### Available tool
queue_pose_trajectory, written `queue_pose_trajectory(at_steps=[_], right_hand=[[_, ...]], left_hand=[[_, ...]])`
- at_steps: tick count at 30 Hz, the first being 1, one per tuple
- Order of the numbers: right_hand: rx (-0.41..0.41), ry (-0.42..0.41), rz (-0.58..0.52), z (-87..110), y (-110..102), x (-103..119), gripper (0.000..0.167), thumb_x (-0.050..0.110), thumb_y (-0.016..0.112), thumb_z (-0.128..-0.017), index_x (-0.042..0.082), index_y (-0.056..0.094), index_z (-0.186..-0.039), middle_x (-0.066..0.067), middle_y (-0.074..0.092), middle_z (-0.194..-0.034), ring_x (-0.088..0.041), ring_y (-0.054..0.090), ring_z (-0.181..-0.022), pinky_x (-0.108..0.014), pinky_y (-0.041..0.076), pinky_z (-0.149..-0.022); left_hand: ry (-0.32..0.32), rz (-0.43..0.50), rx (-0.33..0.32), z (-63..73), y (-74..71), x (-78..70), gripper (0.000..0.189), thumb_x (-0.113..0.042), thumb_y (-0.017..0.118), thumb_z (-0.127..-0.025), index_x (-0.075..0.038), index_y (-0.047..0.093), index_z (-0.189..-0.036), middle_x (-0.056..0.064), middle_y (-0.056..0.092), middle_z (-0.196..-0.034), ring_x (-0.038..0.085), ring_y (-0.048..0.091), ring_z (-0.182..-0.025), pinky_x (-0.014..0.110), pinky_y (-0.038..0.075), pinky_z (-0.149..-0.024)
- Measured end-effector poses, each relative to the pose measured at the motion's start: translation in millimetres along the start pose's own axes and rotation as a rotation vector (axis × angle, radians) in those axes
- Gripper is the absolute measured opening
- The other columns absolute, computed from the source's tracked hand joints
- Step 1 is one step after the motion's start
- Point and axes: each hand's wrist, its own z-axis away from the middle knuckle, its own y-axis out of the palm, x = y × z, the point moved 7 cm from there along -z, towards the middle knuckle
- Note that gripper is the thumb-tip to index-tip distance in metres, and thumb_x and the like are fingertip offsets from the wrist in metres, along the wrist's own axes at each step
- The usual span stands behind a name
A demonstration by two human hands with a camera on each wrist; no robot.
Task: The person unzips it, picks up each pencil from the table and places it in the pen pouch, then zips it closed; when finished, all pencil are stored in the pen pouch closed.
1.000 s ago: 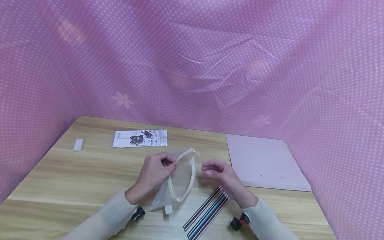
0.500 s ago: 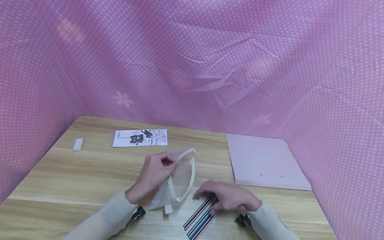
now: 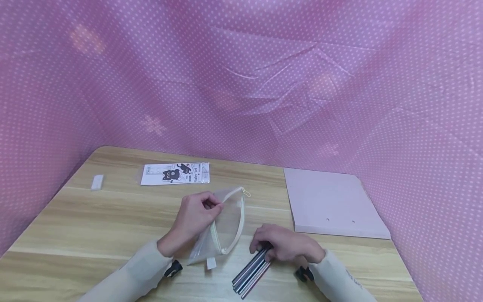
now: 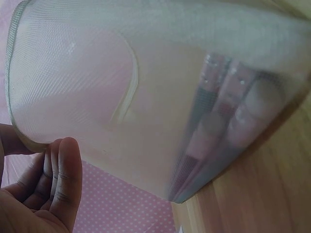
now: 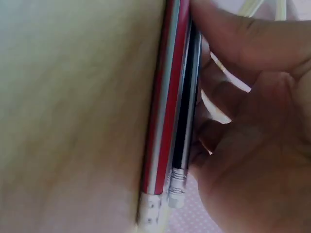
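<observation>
At the middle of the table, my left hand (image 3: 196, 214) pinches the rim of a translucent mesh zip pouch (image 3: 203, 247), whose mouth gapes toward the right. In the left wrist view, thumb and fingers meet at the pouch's edge, and blurred pencil ends (image 4: 209, 131) with erasers show through the mesh. To the right of the pouch, my right hand (image 3: 284, 243) grips a bundle of several pencils (image 3: 249, 277) near their far ends. The right wrist view shows a red-and-silver striped pencil (image 5: 167, 116) beside a black one with a white eraser, thumb against them.
A packaged ruler set (image 3: 175, 174) lies behind the pouch, and a small white eraser-like block (image 3: 97, 182) is at the far left. A pale pink folder or board (image 3: 336, 201) with two holes lies at the right. Pink dotted cloth (image 3: 241, 84) hangs behind the wooden table (image 3: 124, 214).
My right hand has come down from beside the pouch mouth onto the pencils, and its fingers have closed round them. The pencils are drawn closer together. My left hand and the pouch stay put.
</observation>
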Motion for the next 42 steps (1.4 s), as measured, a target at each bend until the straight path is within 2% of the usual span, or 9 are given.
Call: queue_pose_trajectory(at_steps=[5,12,20,26,30,37,42], right_hand=[[-0.004,0.056,-0.101,-4.0,-2.3,-8.7,0.034,0.000,0.074,-0.080,0.024,0.073,-0.105,0.015,0.070,-0.102,0.002,0.057,-0.099,-0.021,0.049,-0.093],[-0.080,-0.018,-0.107,-5.9,-8.0,-6.6,0.026,-0.002,0.074,-0.081,0.019,0.076,-0.097,0.010,0.074,-0.097,0.000,0.060,-0.095,-0.021,0.051,-0.090],[-0.117,-0.013,-0.153,-5.3,-13.2,-5.3,0.022,0.003,0.075,-0.082,0.020,0.077,-0.096,0.011,0.075,-0.095,0.002,0.061,-0.091,-0.018,0.053,-0.083],[-0.157,0.052,-0.290,0.2,-19.1,-8.5,0.019,0.007,0.076,-0.085,0.021,0.077,-0.099,0.007,0.074,-0.093,0.002,0.063,-0.084,-0.020,0.056,-0.077],[-0.219,0.090,-0.383,2.3,-25.2,-12.7,0.017,0.009,0.076,-0.087,0.021,0.076,-0.099,0.001,0.076,-0.091,0.000,0.063,-0.080,-0.023,0.056,-0.074],[-0.341,0.102,-0.576,0.9,-35.8,-16.6,0.022,0.007,0.073,-0.089,0.008,0.072,-0.111,-0.013,0.074,-0.100,-0.006,0.066,-0.089,-0.024,0.057,-0.080],[-0.397,0.224,-0.687,-2.6,-38.8,-23.1,0.032,0.010,0.072,-0.091,0.008,0.068,-0.122,-0.018,0.073,-0.103,-0.011,0.069,-0.090,-0.025,0.059,-0.079]], left_hand=[[-0.018,0.000,0.008,0.4,0.0,0.0,0.010,-0.016,0.080,-0.084,-0.008,0.075,-0.086,0.002,0.071,-0.077,0.014,0.061,-0.069,0.021,0.054,-0.060],[-0.021,-0.003,0.007,0.1,0.5,0.6,0.009,-0.015,0.080,-0.084,-0.008,0.075,-0.086,0.002,0.071,-0.078,0.014,0.061,-0.069,0.021,0.054,-0.060],[-0.013,-0.006,0.004,-0.2,0.0,0.8,0.008,-0.014,0.079,-0.083,-0.008,0.075,-0.085,0.001,0.071,-0.076,0.014,0.061,-0.068,0.021,0.054,-0.060],[-0.001,-0.011,0.000,-0.3,-0.5,0.1,0.005,-0.012,0.079,-0.083,-0.012,0.074,-0.082,0.001,0.071,-0.075,0.013,0.061,-0.066,0.020,0.052,-0.058],[-0.007,-0.010,0.001,-0.2,-0.5,0.0,0.006,-0.014,0.079,-0.083,-0.012,0.074,-0.082,0.001,0.071,-0.075,0.013,0.061,-0.067,0.020,0.052,-0.059],[-0.022,0.001,0.009,0.1,0.8,0.5,0.006,-0.015,0.079,-0.084,-0.012,0.075,-0.084,0.002,0.071,-0.077,0.013,0.061,-0.069,0.021,0.054,-0.060],[-0.010,0.001,0.002,-0.1,0.3,-0.1,0.008,-0.011,0.080,-0.083,-0.016,0.074,-0.081,0.001,0.071,-0.075,0.014,0.060,-0.067,0.021,0.052,-0.058]])
